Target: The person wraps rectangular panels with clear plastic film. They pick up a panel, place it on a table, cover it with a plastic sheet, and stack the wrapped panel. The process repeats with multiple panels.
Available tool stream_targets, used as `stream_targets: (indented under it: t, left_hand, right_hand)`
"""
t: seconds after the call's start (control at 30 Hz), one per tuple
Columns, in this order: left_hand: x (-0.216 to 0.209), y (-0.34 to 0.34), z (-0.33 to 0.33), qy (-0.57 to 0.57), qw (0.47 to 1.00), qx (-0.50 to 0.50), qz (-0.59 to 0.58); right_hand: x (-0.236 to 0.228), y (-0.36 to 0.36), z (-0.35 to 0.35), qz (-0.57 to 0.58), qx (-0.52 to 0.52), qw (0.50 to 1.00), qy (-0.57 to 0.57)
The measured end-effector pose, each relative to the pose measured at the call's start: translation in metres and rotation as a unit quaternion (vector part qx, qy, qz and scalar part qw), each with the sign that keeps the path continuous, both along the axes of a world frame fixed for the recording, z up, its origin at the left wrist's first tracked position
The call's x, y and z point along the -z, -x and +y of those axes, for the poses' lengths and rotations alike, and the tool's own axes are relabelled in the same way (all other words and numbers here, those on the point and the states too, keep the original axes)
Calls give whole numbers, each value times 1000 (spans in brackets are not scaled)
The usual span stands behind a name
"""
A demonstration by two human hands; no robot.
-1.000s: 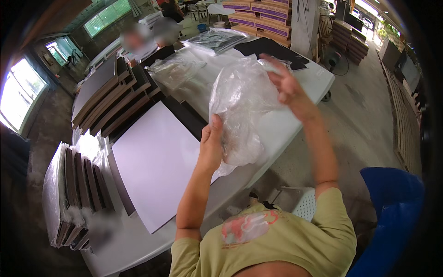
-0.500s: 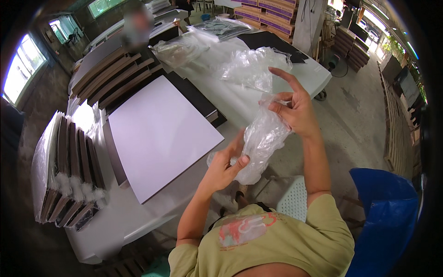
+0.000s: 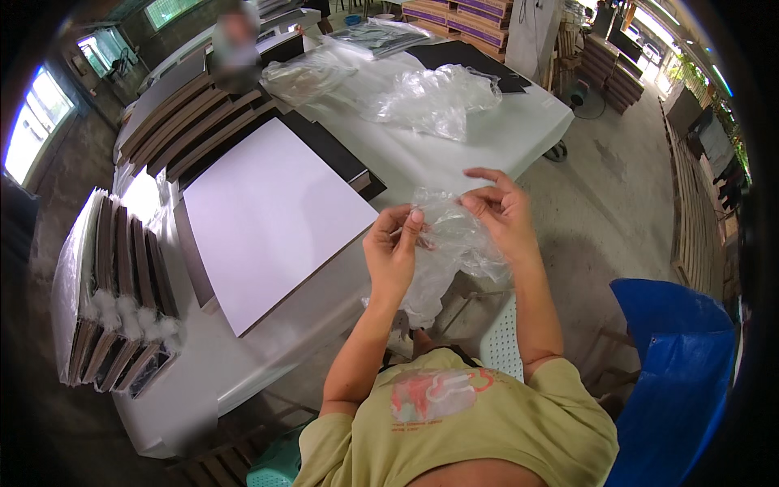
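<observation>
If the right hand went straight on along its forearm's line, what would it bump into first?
Past the clear plastic it pinches, the right hand would probably meet the crumpled plastic heap on the white table, though the hand's height is unclear.

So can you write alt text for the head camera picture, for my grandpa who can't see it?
Someone's left hand and right hand pinch crumpled clear plastic near the edge of a white table. On the table are a large white board, stacked dark boards and another crumpled plastic piece.
</observation>
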State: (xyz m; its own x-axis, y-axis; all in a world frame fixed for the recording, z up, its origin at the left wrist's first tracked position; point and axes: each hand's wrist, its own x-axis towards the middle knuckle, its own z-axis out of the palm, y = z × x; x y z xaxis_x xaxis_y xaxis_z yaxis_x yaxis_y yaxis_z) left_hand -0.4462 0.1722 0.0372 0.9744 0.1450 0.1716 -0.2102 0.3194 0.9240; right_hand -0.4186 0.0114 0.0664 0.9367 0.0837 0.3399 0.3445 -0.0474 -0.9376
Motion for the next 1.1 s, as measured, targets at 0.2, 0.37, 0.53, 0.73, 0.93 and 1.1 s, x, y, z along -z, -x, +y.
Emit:
stream_targets:
  t: [0.2,0.37,0.53,0.73,0.93,1.1]
  left_hand:
    - [-7,11,-4,-132,989,-17,-57]
    - [-3,12,8,-175,984,-26,-34]
    - [4,11,14,-133,990,-35,-38]
    - [6,7,24,-66,997,-44,-11]
    - [15,16,48,-262,962,72,25]
    - [52,50,122,-386,901,159,120]
  right_hand:
    - [-21,8,14,-38,-61,993,95]
    - [-27,8,20,79,-23,996,24]
    - [-12,-4,26,-35,-13,999,-29]
    - [-14,3,42,77,-91,992,-41]
    - [-12,-17,46,-27,111,992,43]
    - [-3,-52,-76,-74,344,933,75]
